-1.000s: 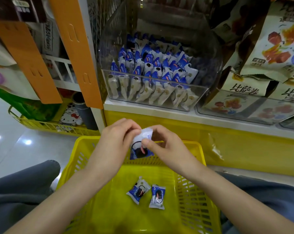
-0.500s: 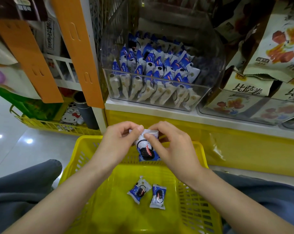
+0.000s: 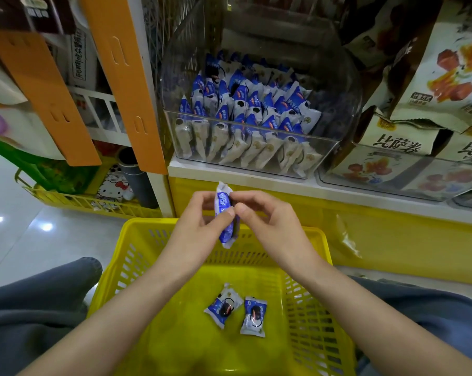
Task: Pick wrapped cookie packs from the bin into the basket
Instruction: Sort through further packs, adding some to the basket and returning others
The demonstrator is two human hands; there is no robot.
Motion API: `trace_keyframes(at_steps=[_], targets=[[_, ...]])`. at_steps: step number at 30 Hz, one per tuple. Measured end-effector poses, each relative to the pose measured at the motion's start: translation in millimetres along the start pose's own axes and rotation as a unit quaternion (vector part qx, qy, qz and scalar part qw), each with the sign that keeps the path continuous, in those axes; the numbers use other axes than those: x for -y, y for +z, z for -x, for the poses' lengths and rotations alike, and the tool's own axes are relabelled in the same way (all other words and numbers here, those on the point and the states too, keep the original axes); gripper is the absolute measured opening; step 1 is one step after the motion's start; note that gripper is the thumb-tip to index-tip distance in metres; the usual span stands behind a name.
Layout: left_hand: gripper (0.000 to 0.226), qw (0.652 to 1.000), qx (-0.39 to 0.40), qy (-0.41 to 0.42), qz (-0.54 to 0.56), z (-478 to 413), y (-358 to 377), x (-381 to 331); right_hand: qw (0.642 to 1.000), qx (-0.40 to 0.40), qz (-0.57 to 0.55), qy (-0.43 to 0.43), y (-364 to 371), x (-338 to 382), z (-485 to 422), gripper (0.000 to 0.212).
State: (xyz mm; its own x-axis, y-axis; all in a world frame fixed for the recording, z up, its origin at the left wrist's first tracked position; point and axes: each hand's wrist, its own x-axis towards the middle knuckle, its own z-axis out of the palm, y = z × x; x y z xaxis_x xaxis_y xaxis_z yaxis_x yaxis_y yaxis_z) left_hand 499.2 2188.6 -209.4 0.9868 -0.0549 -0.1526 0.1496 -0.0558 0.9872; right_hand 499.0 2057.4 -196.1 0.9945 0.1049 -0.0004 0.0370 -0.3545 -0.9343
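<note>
A shop shelf (image 3: 256, 173) with a white edge and yellow front runs across the background, above a glossy tiled floor (image 3: 26, 240). On it sits a clear bin (image 3: 348, 85), open at the top and packed with rows of blue-and-white wrapped cookie packs (image 3: 245, 109); most stand on end behind its low front wall. Large snack bags (image 3: 446, 77) are piled just to the right of the bin, and 2 orange strips (image 3: 126, 77) hang to its left. Below the shelf, between the person's grey-clad legs (image 3: 39, 308), stands a yellow basket (image 3: 159, 226) with slotted walls. On its floor lie 2 loose packs, the left one (image 3: 223, 308) tilted and the right one (image 3: 254, 316) just beside it, close but apart. Above the basket's far rim, both hands hold a 3rd pack (image 3: 224, 213) upright and nearly edge-on to the camera. The left hand (image 3: 202, 223) has its grip pinched on the pack's left side, thumb tip at the middle. The right hand (image 3: 267, 221) pinches the same pack from the right, thumb tip meeting the left thumb, its other fingers curled behind.
</note>
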Motion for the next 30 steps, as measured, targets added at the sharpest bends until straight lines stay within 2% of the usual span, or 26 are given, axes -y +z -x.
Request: trace_keyframes(at_steps=[3,10,17,24,30], targets=[[0.013,0.996,-0.011,-0.043,0.078,0.2,1.1,-1.7,1.000,0.004,0.017,-0.013,-0.6,0.1,0.2,0.028],[0.010,0.992,-0.017,-0.042,0.119,0.1,3.2,-1.1,0.997,-0.038,0.062,-0.036,3.5,-0.2,3.1,0.034],[0.018,0.998,-0.025,0.026,0.056,-0.4,5.2,4.2,0.989,-0.019,0.134,-0.055,0.2,0.6,5.6,0.028],[0.021,0.999,-0.017,0.003,0.037,-3.6,5.4,5.8,0.987,-0.013,0.153,-0.040,1.5,-3.8,2.5,0.029],[0.039,1.000,-0.013,-0.002,-0.019,-3.5,-1.3,6.0,0.985,0.034,0.163,-0.049,0.9,-7.1,3.9,0.034]])
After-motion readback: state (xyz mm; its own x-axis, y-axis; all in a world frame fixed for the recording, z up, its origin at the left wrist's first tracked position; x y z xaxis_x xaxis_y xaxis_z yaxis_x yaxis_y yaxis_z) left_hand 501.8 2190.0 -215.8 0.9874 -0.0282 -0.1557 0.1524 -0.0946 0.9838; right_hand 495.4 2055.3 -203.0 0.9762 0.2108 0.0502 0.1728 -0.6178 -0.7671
